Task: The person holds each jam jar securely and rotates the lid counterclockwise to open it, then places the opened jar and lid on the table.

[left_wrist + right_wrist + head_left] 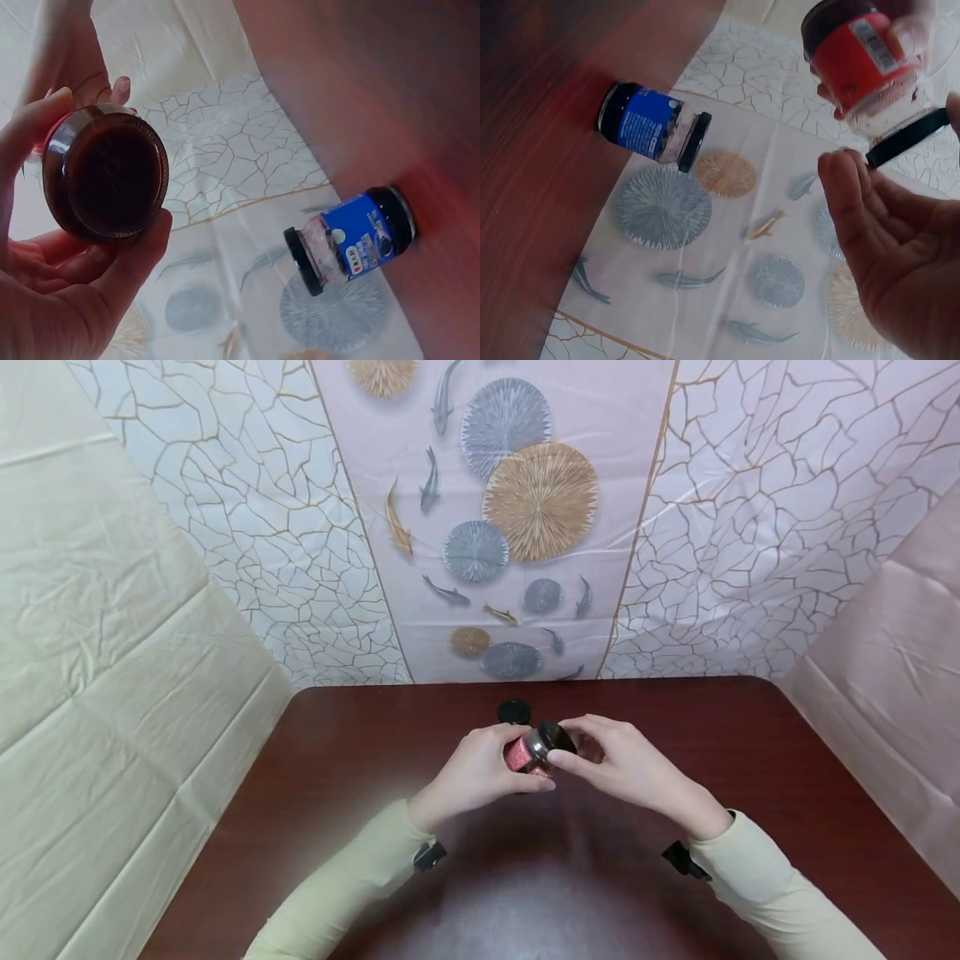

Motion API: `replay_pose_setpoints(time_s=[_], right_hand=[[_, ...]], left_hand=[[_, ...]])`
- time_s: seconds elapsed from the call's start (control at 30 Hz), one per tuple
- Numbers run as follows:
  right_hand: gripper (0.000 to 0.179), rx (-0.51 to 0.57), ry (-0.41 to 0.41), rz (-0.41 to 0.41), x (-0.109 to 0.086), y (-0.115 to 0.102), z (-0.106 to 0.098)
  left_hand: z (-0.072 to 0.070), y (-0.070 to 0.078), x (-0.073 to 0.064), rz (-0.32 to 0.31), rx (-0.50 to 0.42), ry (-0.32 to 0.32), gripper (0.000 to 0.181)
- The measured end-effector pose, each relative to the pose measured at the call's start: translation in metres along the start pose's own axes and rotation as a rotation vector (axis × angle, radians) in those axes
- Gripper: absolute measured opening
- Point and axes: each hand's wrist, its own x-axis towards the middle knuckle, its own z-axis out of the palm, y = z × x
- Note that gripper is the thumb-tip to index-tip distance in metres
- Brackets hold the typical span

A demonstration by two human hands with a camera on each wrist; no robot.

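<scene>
My left hand (480,768) grips a glass jar (517,755) with a red label, its fingers and thumb curled round the body. The jar is tilted above the table, with its dark bottom facing the left wrist view. Its black lid (909,136) is on the mouth. With thumb and fingertips, my right hand (630,764) pinches the rim of that lid from the right. Some dark contents and smears show through the glass. Behind the hands, a second jar (649,124) with a blue label and black lid stands upright on the table, mostly hidden in the head view.
The dark red-brown table (360,735) has a rounded far edge. Beyond it hangs a patterned cloth (487,602) with fish and round motifs. Plain pale cloth walls (135,652) rise on the left and right sides.
</scene>
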Motion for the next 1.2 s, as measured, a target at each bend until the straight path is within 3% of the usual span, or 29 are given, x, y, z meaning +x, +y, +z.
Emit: replay_pose_setpoints(time_s=[0.2,0.47,0.67,0.9,1.2], right_hand=[[0.047,-0.026,0.046,0.023,0.003,-0.002,0.004],[0.041,0.01,0.068,0.033,0.004,-0.003,0.01],[0.034,0.036,0.106,-0.043,0.001,-0.002,0.007],[0.028,0.042,0.155,-0.165,-0.001,0.003,0.009],[0.025,0.161,0.192,-0.214,0.002,0.007,0.014]], left_hand=[[-0.002,0.001,0.004,0.024,0.056,0.049,0.048],[0.002,-0.002,0.001,0.035,0.003,0.027,0.046],[0.001,-0.003,0.001,0.035,-0.078,-0.021,0.05],[0.002,-0.003,0.002,0.029,-0.147,-0.071,0.042],[-0.003,-0.001,0.0,0.009,-0.182,-0.107,0.04]])
